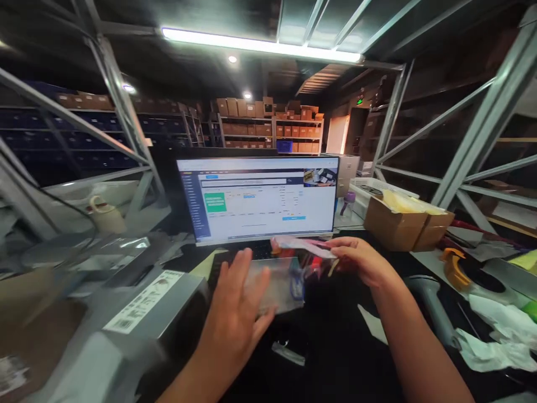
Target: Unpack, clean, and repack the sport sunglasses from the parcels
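Observation:
My left hand [237, 305] is over the desk with its fingers spread. Just beyond its fingertips, partly covered by them, lies a clear plastic bag [279, 291] with a blue mark at its right end. My right hand [356, 258] is closed, thumb against fingers, on the right end of a red-and-white plastic packet [308, 246]. Motion blurs this packet, so what it contains cannot be made out. It is held above the bag, in front of the monitor [260, 201]. A small clear plastic scrap [288, 354] rests on the black desk surface below.
A grey box with a white label [142, 299] stands left of my left hand. To the right are a barcode scanner [432, 305], a yellow tape dispenser [456, 268], crumpled white paper [499, 330] and open cardboard boxes [394, 228]. Metal rack posts rise on both sides.

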Available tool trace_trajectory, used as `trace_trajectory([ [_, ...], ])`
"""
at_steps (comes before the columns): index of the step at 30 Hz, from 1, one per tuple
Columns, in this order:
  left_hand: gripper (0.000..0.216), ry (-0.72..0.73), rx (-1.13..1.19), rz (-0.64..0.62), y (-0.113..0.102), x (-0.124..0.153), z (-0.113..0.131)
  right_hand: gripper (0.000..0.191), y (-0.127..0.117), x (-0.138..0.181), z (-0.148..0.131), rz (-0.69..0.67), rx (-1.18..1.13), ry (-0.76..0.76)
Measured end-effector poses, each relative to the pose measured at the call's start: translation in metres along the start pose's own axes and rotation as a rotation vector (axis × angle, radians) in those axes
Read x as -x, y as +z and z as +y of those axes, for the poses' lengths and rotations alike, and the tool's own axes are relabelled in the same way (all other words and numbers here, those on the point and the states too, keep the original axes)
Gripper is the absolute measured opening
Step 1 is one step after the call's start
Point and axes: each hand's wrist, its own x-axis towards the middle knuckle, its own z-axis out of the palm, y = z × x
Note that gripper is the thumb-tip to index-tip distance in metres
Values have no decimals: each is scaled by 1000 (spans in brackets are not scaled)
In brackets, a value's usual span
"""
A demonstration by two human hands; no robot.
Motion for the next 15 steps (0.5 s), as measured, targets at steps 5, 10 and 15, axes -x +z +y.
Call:
trace_trajectory([
  [5,48,53,0,-57,-5,-4,6,36,51,-5,29,-242,3,148],
  [10,34,-145,208,-128,-10,-5,-4,50,58,3,34,-313,65,118],
  [15,32,-533,443,-122,-18,-9,-7,62,47,8,26,-514,88,-242],
])
